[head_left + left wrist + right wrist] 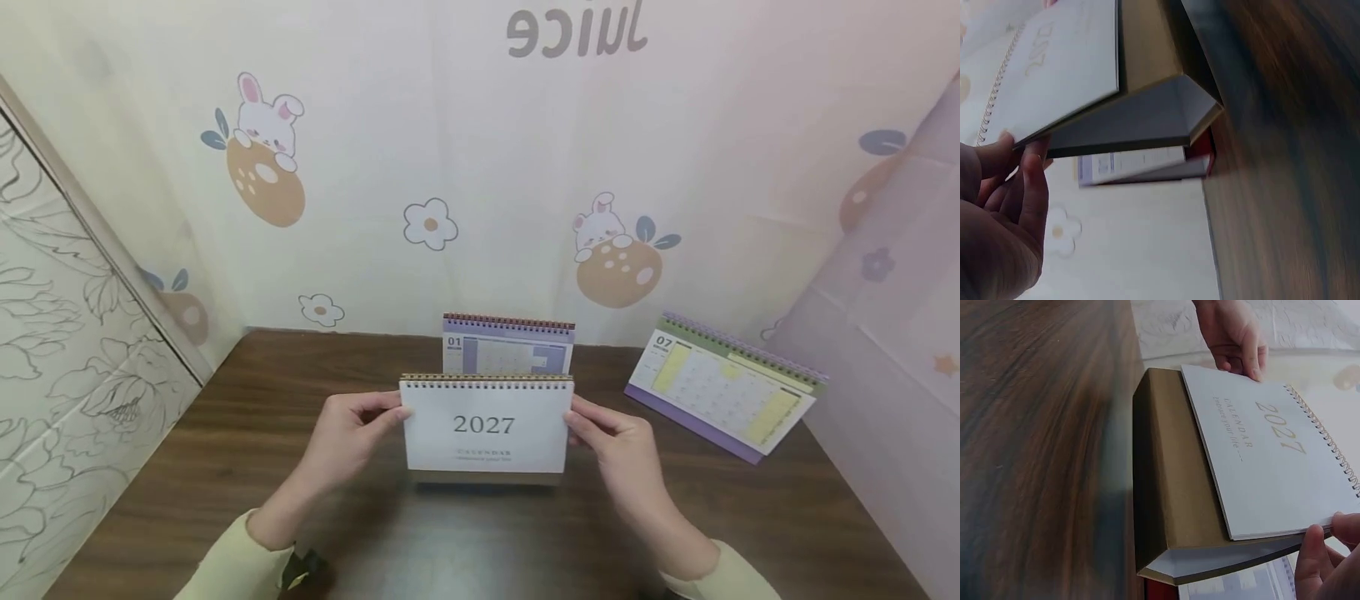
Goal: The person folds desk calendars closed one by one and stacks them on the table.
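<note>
A white spiral-bound desk calendar [483, 442] printed "2027" is held upright at the middle of the table, its cover facing me. Its brown folded stand [1179, 462] shows below the pages, open at the side like a tent. My left hand [348, 433] pinches the left edge near the binding, thumb on the cover. On the opposite edge, my right hand [622, 446] pinches at about the same height. Whether the stand's base touches the tabletop is hard to tell. Close behind stands a purple calendar [506, 344] marked "01", its lower part hidden.
To the right, a green and purple desk calendar [720, 387] marked "07" stands at an angle. The dark wooden table [247, 467] meets a curtain [360, 167] with rabbit and flower prints at the back. A small dark object [302, 569] shows beside the left sleeve.
</note>
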Available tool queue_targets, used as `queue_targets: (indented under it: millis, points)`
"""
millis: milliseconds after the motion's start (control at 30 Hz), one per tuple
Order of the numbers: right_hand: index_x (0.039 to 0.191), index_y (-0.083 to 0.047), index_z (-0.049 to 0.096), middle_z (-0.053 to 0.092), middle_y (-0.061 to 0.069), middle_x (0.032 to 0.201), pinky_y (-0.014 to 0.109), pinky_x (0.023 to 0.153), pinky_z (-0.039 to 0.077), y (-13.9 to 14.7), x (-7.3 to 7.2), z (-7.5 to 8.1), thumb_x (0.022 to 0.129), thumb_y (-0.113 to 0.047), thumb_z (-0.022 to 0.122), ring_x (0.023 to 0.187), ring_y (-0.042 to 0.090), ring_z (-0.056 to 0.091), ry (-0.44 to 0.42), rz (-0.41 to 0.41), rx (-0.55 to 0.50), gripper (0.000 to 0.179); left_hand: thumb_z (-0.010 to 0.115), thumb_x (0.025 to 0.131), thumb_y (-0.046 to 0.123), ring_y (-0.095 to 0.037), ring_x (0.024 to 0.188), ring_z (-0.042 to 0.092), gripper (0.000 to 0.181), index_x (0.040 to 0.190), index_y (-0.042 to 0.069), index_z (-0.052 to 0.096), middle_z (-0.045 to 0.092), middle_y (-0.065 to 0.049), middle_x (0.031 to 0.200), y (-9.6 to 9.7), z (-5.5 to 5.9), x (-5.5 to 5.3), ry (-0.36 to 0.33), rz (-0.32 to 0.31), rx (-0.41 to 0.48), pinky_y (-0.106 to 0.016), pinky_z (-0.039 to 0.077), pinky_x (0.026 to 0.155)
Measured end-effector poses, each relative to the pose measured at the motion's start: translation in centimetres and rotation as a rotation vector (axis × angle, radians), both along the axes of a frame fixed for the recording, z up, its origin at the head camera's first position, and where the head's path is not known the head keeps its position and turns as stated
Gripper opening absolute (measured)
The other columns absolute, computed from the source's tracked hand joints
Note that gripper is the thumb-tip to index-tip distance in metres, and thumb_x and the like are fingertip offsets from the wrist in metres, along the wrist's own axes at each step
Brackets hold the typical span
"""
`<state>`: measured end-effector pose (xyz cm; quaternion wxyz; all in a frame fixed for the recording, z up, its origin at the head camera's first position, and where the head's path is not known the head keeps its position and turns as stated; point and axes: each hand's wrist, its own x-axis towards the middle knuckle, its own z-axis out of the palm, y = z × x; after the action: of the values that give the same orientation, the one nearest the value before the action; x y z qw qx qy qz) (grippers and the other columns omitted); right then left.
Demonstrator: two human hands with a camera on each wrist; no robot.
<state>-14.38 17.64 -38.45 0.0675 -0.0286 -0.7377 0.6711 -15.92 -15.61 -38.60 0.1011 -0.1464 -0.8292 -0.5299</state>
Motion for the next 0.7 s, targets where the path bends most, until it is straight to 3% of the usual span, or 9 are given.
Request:
queue_targets:
  millis: [233,433,567,700]
  points:
    - [0.118,0.014,0.065,0.072,-0.013,0.107,0.029,0.076,0.057,2.7,1.0,-0.2,0.091,-0.003,0.072,0.091,0.006,0.070,0.020,-0.048,-0.012,0.032,0.077,0.089,0.015,-0.016,0.073,0.064,0.008,0.096,0.017,0.081,0.075,0.004,0.094,2.8,0.1,-0.3,-0.033,-0.072,-0.008,-0.027,0.052,0.062]
    - [0.119,0.013,0.064,0.069,-0.020,0.106,0.027,0.078,0.057,4.0,1.6,-0.8,0.092,-0.004,0.071,0.094,0.002,0.067,0.003,-0.044,0.061,0.033,0.078,0.087,0.014,-0.017,0.071,0.064,0.007,0.093,0.016,0.081,0.075,0.005,0.093,4.0,-0.3,-0.3,-0.033,-0.093,-0.053,-0.027,0.053,0.061]
    - [0.116,0.012,0.067,0.069,-0.015,0.112,0.026,0.077,0.057,4.4,1.5,-1.3,0.092,-0.006,0.072,0.097,0.001,0.066,0.016,-0.018,0.108,0.031,0.079,0.086,0.011,-0.013,0.075,0.067,0.008,0.093,0.015,0.081,0.075,0.003,0.097,4.1,-0.6,-0.3,0.017,-0.103,-0.085,-0.027,0.055,0.064]
    - [0.115,0.008,0.070,0.070,0.005,0.119,0.023,0.078,0.055,5.1,1.2,-1.6,0.091,-0.010,0.073,0.101,-0.001,0.064,0.047,0.042,0.202,0.030,0.079,0.086,0.010,-0.006,0.081,0.069,0.008,0.093,0.013,0.080,0.075,0.001,0.101,4.0,-1.1,-0.4,0.097,-0.122,-0.129,-0.026,0.057,0.068]
